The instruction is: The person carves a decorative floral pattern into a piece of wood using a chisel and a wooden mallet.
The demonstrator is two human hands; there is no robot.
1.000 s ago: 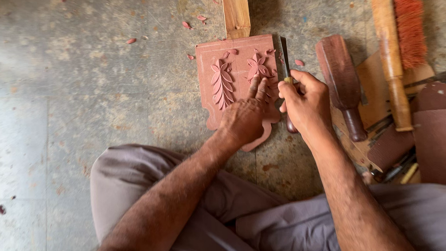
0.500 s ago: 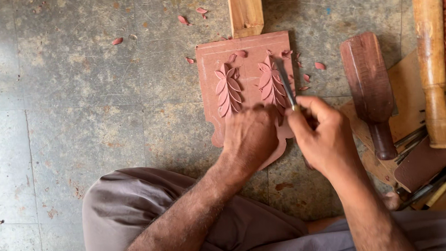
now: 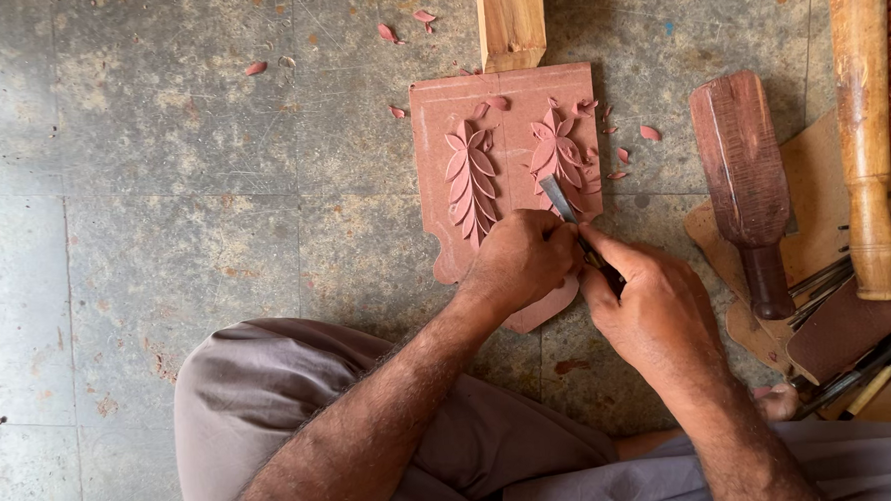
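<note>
The right hand (image 3: 653, 307), clenched on the chisel (image 3: 561, 199), has shifted to the right leaf; the left hand (image 3: 516, 262) apparently steadies the blade on the carved panel (image 3: 442, 180).

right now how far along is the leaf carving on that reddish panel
Done: the left leaf sprig on the panel looks fully cut. In hand: the right hand holds the chisel at the right sprig, the left hand steadying. Left: the panel's border areas look plain; chips lie scattered.
</note>
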